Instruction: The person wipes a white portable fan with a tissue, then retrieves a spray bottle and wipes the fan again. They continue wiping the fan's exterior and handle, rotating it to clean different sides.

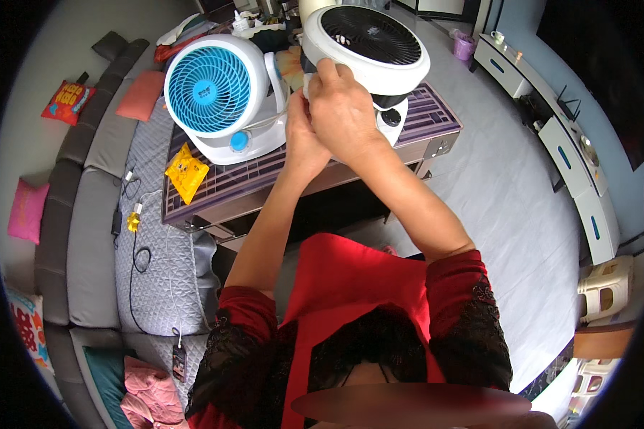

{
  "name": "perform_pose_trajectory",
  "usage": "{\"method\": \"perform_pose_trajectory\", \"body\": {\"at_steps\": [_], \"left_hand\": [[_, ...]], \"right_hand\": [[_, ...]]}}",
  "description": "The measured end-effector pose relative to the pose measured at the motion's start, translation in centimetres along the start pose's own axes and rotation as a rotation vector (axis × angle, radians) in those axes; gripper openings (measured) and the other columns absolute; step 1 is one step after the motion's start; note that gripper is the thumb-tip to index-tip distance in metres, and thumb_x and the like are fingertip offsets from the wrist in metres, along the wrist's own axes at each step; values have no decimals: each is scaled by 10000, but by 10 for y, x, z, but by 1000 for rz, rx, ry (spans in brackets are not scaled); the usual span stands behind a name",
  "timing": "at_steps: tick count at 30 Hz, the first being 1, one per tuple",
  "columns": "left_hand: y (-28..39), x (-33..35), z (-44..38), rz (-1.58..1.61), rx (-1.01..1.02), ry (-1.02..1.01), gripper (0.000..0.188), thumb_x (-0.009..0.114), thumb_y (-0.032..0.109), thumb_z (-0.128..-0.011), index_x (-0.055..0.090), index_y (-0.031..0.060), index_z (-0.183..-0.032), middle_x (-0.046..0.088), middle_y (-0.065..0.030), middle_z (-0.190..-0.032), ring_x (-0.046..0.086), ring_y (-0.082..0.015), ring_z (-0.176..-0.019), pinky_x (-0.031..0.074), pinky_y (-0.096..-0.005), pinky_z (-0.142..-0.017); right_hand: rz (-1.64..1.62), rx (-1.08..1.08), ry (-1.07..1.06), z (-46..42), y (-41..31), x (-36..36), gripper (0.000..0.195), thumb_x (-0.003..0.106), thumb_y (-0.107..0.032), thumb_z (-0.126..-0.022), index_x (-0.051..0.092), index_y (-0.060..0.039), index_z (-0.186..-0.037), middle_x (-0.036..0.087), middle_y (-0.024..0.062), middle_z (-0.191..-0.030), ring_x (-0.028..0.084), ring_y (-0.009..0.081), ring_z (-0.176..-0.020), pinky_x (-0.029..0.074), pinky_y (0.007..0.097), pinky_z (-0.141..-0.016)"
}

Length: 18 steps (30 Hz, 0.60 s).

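Note:
My left hand [305,140] and my right hand [344,110] meet at the left side of a white fan with a black grille [373,35], its head tilted upward. The right hand overlaps the left, its fingers bent close to the fan's housing. What lies between the fingers is hidden. A black dial [391,117] shows on that fan's base. To the left of my hands stands a white fan with a blue grille [206,91] and a blue knob [239,141]. A thin pale cord [263,122] runs from beside it towards my left hand.
Both fans stand on a patterned coffee table [429,115]. A yellow packet [188,174] lies at its front left. Left is a grey sofa [94,246] with cables and a phone [179,363]. A low cabinet [569,161] lines the right wall, near a purple bin [464,47].

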<state>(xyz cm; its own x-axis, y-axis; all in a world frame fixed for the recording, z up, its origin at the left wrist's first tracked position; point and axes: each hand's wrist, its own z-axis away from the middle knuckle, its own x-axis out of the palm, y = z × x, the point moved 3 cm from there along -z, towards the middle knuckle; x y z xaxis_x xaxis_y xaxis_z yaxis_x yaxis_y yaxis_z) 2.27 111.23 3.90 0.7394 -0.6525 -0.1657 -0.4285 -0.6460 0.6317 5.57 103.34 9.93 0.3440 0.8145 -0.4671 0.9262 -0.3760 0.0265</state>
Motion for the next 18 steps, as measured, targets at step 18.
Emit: {"method": "perform_pose_trajectory", "body": {"at_steps": [18], "left_hand": [[-8,4,16,-221,19,-78,750,808,104,-660,374,-28,-1258,509,-220,-1131,534,-379,-1047,444,-414,-894]], "right_hand": [[-363,310,222,95,36,12,82,575,90,-767,565,20,-808,518,138,-721,534,274,-562,436,348,-500]]}}
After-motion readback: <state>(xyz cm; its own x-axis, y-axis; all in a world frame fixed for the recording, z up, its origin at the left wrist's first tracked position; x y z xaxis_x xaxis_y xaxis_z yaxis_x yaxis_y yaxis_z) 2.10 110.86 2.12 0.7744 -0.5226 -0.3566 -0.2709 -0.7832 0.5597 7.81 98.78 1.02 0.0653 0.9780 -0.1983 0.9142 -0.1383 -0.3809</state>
